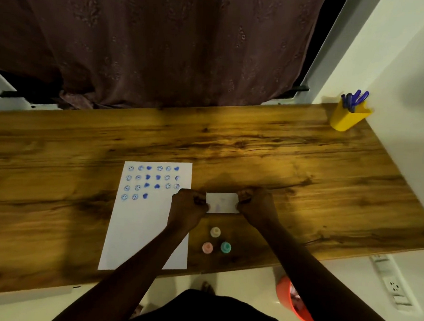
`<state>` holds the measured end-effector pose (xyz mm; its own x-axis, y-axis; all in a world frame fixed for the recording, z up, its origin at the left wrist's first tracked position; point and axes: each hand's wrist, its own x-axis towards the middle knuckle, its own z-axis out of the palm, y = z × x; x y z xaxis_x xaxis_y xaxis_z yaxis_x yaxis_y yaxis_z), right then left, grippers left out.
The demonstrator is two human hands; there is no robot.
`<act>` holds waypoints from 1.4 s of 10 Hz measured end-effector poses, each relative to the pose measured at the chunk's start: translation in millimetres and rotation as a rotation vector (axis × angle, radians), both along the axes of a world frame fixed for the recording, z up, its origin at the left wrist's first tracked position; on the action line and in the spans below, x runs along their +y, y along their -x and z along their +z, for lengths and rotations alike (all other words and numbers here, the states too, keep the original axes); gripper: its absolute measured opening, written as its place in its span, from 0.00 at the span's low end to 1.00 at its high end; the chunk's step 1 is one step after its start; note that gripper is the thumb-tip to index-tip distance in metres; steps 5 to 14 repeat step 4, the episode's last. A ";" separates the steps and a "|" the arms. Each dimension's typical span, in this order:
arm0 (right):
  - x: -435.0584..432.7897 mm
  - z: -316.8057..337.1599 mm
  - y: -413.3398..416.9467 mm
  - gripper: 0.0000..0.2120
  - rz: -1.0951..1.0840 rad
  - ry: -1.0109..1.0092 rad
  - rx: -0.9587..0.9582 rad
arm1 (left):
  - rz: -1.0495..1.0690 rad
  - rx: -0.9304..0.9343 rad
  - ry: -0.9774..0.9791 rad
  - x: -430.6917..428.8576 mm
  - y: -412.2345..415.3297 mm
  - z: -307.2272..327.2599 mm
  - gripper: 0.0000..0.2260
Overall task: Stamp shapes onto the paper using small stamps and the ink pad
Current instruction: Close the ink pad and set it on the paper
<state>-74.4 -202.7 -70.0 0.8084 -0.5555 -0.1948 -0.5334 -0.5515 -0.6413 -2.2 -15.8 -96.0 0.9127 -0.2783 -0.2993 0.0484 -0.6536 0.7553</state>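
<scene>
A white paper lies on the wooden table, its upper part covered with rows of blue smiley and heart prints. Just right of it sits a small white rectangular ink pad case. My left hand grips its left end and my right hand grips its right end. Whether the case is open or closed is unclear. Three small round stamps stand in front of it: a cream one, a pink one and a teal one.
A yellow cup with blue pens stands at the table's far right corner by the white wall. A dark curtain hangs behind the table. On the floor, an orange bin and a power strip sit at the right.
</scene>
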 end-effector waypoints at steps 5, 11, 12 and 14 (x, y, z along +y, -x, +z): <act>0.7 17.6 -9.3 0.10 0.155 0.154 0.054 | 0.044 -0.075 0.021 4.8 -18.9 22.2 0.11; 0.7 17.6 -9.3 0.10 0.155 0.154 0.054 | 0.044 -0.075 0.021 4.8 -18.9 22.2 0.11; 0.7 17.6 -9.3 0.10 0.155 0.154 0.054 | 0.044 -0.075 0.021 4.8 -18.9 22.2 0.11; 0.7 17.6 -9.3 0.10 0.155 0.154 0.054 | 0.044 -0.075 0.021 4.8 -18.9 22.2 0.11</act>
